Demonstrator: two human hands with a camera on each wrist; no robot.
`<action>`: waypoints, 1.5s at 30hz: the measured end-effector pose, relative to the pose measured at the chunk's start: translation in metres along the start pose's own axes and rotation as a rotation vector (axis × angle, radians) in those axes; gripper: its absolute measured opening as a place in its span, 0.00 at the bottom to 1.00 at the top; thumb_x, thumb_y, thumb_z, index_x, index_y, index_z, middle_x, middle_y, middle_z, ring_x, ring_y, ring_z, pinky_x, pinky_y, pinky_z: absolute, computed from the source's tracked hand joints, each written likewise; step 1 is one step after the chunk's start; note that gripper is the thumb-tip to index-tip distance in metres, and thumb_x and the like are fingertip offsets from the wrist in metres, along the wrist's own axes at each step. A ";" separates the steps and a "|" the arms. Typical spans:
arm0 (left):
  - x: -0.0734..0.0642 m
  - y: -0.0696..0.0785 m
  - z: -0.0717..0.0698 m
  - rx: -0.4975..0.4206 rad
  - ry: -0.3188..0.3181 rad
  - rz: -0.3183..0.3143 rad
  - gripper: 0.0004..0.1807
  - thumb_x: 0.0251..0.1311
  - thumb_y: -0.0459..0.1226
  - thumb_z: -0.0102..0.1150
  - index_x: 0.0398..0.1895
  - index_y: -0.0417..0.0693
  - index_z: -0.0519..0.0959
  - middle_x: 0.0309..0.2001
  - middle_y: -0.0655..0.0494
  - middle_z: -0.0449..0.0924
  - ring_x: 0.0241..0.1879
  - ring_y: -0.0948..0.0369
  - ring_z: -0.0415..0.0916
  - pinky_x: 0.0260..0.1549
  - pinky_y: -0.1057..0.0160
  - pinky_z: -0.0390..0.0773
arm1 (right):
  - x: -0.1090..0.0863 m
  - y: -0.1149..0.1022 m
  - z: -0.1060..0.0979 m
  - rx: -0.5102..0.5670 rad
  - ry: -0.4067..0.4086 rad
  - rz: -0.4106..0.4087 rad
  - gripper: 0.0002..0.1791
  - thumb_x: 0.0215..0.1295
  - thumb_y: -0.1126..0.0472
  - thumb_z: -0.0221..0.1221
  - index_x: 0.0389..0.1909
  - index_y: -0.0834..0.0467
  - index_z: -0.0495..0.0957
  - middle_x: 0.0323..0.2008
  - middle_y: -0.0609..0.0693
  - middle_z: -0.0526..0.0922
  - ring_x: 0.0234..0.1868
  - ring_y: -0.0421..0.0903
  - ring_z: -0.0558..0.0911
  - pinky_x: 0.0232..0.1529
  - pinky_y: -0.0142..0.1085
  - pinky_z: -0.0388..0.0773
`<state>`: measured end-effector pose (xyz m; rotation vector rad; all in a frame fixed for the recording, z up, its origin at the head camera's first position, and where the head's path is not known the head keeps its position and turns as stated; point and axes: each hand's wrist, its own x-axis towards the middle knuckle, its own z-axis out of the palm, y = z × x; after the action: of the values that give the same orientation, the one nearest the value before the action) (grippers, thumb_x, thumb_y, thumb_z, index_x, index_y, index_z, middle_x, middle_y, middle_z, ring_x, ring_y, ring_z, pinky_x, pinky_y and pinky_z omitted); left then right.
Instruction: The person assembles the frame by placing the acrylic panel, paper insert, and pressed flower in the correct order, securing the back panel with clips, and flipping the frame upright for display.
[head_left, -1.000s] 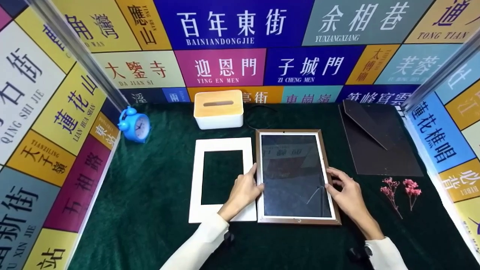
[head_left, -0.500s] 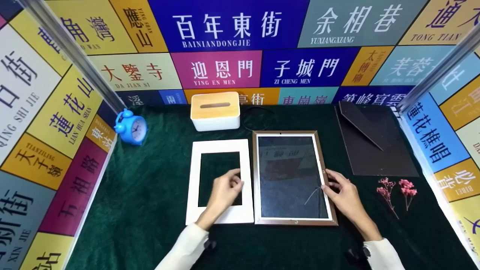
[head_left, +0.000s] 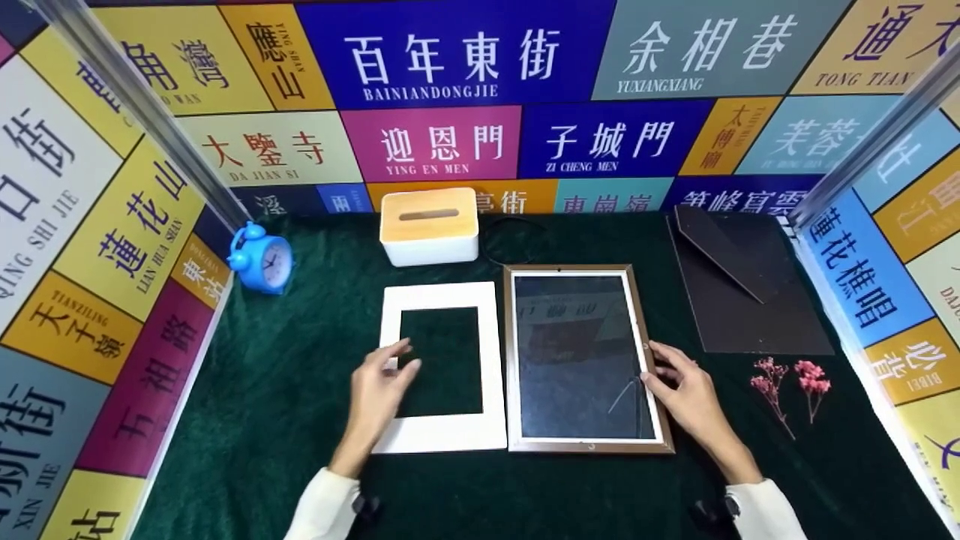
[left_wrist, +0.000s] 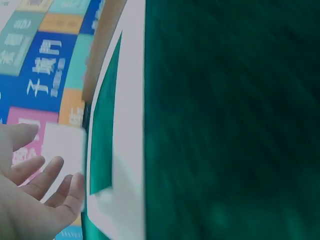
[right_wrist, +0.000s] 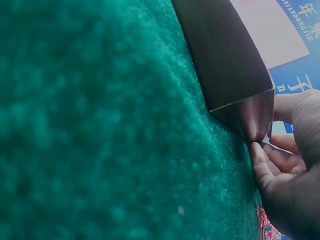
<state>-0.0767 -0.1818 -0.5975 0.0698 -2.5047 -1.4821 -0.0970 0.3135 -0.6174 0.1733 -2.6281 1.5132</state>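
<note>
A brown picture frame (head_left: 591,447) with a white inner border and a dark glassy pane (head_left: 574,360) lies flat on the green cloth. Along its right side, my right hand (head_left: 686,390) holds the edge, thumb over the rim and fingers against the outer side. The right wrist view shows that hand (right_wrist: 295,155) at the frame's corner (right_wrist: 230,65). To the left lies a white rectangular mat board (head_left: 442,435) with a cut-out window. Over its left border hovers my left hand (head_left: 375,394), its fingers loosely spread and holding nothing, as the left wrist view of the hand (left_wrist: 40,185) confirms.
A black backing board (head_left: 765,322) with a stand leg lies at the back right, pink dried flowers (head_left: 812,379) in front of it. Behind the frame stands a tissue box (head_left: 429,244) beside a dark cord. A blue alarm clock (head_left: 262,262) stands back left. Printed walls surround the cloth.
My left hand has let go of the frame's left edge and moved left across the mat board to its left border. My right hand stays on the frame.
</note>
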 end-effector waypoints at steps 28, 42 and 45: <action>-0.006 -0.040 -0.028 0.231 0.005 -0.174 0.25 0.68 0.34 0.75 0.65 0.33 0.84 0.64 0.37 0.77 0.66 0.43 0.68 0.67 0.39 0.71 | 0.000 0.002 0.001 0.013 0.017 -0.002 0.30 0.68 0.76 0.70 0.71 0.70 0.79 0.65 0.69 0.83 0.50 0.42 0.87 0.53 0.18 0.79; -0.003 -0.039 -0.027 0.273 -0.043 -0.176 0.28 0.64 0.35 0.80 0.66 0.35 0.84 0.65 0.37 0.74 0.65 0.43 0.66 0.65 0.39 0.71 | 0.000 0.001 0.002 0.033 0.028 -0.015 0.30 0.68 0.78 0.69 0.71 0.71 0.78 0.64 0.70 0.82 0.50 0.35 0.85 0.54 0.18 0.79; -0.001 -0.034 -0.026 0.316 -0.054 -0.169 0.29 0.62 0.34 0.81 0.65 0.35 0.83 0.64 0.36 0.74 0.64 0.41 0.66 0.63 0.39 0.72 | 0.000 0.001 0.002 0.040 0.031 -0.017 0.30 0.67 0.78 0.70 0.70 0.71 0.79 0.64 0.70 0.82 0.49 0.35 0.85 0.53 0.18 0.79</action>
<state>-0.0720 -0.2209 -0.6153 0.3049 -2.8165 -1.1417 -0.0972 0.3120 -0.6189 0.1730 -2.5675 1.5506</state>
